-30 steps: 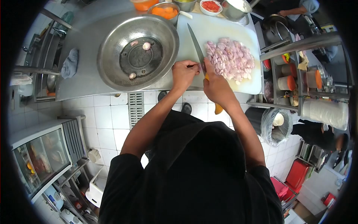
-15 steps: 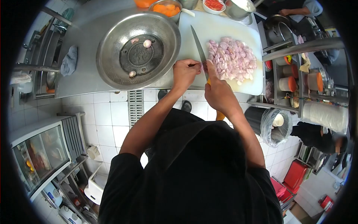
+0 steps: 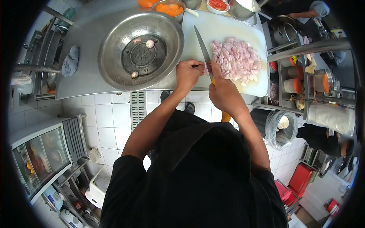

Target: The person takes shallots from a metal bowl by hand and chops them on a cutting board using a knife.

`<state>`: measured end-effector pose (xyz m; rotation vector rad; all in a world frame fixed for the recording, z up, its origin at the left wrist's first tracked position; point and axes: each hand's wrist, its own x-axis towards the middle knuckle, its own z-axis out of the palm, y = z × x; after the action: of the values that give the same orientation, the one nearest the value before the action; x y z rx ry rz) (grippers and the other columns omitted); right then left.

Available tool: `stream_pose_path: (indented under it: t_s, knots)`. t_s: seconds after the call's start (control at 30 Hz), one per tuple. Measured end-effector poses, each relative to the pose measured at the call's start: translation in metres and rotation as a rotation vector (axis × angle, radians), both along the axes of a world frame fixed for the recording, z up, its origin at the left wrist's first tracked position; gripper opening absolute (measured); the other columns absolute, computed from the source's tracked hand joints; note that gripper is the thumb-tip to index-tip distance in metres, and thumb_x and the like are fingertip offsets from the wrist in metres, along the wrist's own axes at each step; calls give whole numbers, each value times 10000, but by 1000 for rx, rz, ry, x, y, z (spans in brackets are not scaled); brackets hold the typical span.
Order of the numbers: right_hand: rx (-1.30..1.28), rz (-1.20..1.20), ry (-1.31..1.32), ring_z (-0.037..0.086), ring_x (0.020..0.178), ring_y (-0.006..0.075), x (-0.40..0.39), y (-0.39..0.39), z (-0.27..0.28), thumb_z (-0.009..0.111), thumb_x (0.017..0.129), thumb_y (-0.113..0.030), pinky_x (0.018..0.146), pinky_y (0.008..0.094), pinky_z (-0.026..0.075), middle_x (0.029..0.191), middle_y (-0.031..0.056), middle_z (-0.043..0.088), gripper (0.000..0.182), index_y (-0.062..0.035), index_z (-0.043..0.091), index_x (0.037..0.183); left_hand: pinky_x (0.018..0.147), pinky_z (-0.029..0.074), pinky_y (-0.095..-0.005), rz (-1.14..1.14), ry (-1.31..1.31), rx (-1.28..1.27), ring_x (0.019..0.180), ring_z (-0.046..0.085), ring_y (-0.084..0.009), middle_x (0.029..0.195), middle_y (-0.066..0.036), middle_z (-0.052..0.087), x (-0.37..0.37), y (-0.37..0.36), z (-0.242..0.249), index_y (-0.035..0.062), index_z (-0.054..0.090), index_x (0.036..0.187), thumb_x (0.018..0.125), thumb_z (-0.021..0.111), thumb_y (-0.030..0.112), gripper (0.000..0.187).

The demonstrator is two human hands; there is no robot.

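Note:
My right hand is wrapped around the yellow handle of a long kitchen knife, index finger stretched along the blade. The blade points away from me over a white cutting board. Against the blade's left side, my left hand pinches a small purplish shallot, mostly hidden by the fingers. Right of the knife lies a pile of sliced shallots. To the left stands a wide steel bowl holding a few whole shallots.
At the back are a bowl of orange carrot pieces, a white bowl of chopped red pieces and a steel pot. A grey cloth lies on the steel table's left. A lined bin stands right; other people are at the right.
My right hand and the knife handle have shifted very slightly; the blade stays beside the shallot. My left hand, the bowl and the sliced pile look nearly the same.

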<state>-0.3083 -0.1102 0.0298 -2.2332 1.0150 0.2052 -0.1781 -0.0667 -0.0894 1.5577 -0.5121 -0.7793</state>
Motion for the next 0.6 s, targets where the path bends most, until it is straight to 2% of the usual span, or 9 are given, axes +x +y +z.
stream_pose_path:
  t_s: [0.17, 0.37, 0.43, 0.53, 0.6]
  knots:
    - [-4, -9, -21, 669, 884, 504, 1, 4, -6, 483, 913, -54, 877, 559, 497, 886, 337, 678, 728, -54, 199, 1583, 641, 547, -254, 8, 33, -1, 672, 677, -112, 773, -94, 744, 0, 0, 0, -64, 759, 928, 868, 723, 43, 128]
    - [-36, -13, -103, 671, 873, 498, 12, -9, -55, 504, 896, -39, 864, 552, 506, 907, 317, 687, 762, -71, 192, 1590, 644, 549, -252, -1, 31, -13, 675, 678, -112, 769, -90, 741, 1, 0, 1, -70, 758, 925, 863, 699, 28, 131]
    - [-49, -9, -69, 670, 871, 498, 12, -11, -51, 508, 892, -35, 858, 550, 509, 918, 313, 690, 764, -75, 202, 1590, 648, 550, -253, 2, 51, -22, 673, 677, -112, 762, -89, 739, 0, 0, 2, -72, 758, 922, 862, 692, 31, 136]
    - [-160, 67, -214, 667, 890, 502, -2, -12, -38, 506, 895, -43, 872, 546, 505, 915, 321, 688, 753, -69, 214, 1588, 655, 550, -252, 2, 2, 8, 671, 676, -109, 753, -87, 736, -1, 2, 8, -68, 759, 914, 868, 703, 52, 140]
    - [-47, 31, -74, 664, 910, 506, -5, -5, -11, 498, 894, -45, 890, 547, 496, 908, 332, 683, 749, -62, 215, 1587, 656, 548, -250, -4, -8, 13, 669, 674, -108, 749, -85, 734, -1, 1, 1, -61, 761, 911, 871, 711, 63, 140]
